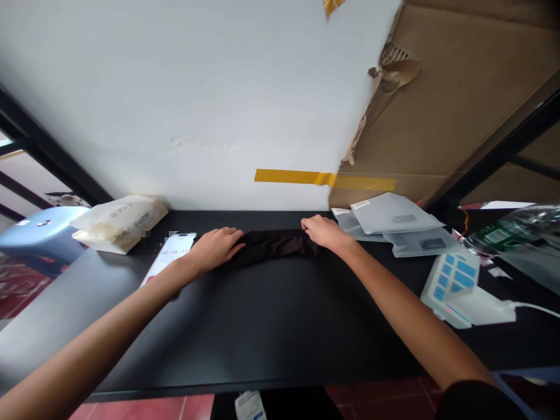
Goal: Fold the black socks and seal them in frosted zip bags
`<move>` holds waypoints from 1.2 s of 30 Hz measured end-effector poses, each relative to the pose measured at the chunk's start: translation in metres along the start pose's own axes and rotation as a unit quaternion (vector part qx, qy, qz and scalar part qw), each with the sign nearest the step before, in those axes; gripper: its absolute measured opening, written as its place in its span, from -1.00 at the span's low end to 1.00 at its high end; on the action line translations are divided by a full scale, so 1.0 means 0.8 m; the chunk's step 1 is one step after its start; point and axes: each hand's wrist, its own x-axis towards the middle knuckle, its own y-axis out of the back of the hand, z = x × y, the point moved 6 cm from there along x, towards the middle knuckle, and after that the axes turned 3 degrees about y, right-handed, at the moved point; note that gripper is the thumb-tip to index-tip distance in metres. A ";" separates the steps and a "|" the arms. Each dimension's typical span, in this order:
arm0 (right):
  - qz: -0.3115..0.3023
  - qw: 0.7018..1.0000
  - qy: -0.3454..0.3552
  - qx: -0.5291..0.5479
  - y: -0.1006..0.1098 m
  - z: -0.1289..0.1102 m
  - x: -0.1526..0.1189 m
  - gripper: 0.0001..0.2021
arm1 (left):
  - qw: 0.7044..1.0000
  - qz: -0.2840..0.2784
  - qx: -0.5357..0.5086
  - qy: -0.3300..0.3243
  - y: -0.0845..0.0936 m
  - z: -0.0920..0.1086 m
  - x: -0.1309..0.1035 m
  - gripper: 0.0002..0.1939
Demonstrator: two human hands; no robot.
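A dark cloth (275, 245), bunched into a long narrow strip, lies across the black table toward the wall. Its left end is in my left hand (217, 248), with the fingers curled over the fabric and the thumb below them. My right hand (322, 231) pinches the other end, fingers bent down and closed. Between the two hands the cloth looks wrinkled along its length. What kind of cloth item it is cannot be made out. Beside my left wrist, a phone (168, 256) showing a running timer lies partly under my forearm.
A paper bag (122, 224) and a blue stool (41, 227) are at the left. On the right are clear plastic pouches (394, 219), a white power strip (450, 286) with a plugged-in charger, and a plastic bottle (511, 230). Cardboard (459, 87) covers the wall behind.
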 end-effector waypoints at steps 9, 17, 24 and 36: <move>0.172 0.979 0.107 0.035 0.017 -0.131 -0.013 -0.60 | 0.995 -0.013 -0.001 0.094 -0.009 -0.013 0.007 -0.44; 0.133 0.967 0.169 0.133 -0.066 -0.180 0.005 -0.07 | 0.958 -0.168 -0.098 0.211 -0.015 -0.066 0.005 -0.33; 0.142 0.967 0.154 0.146 -0.057 -0.177 0.003 -0.14 | 0.836 -0.151 -0.502 0.159 0.041 -0.024 0.050 -0.49; 0.158 0.960 0.113 0.204 -0.049 -0.167 0.000 -0.38 | 0.835 -0.103 -0.510 0.181 -0.036 0.018 0.050 -0.39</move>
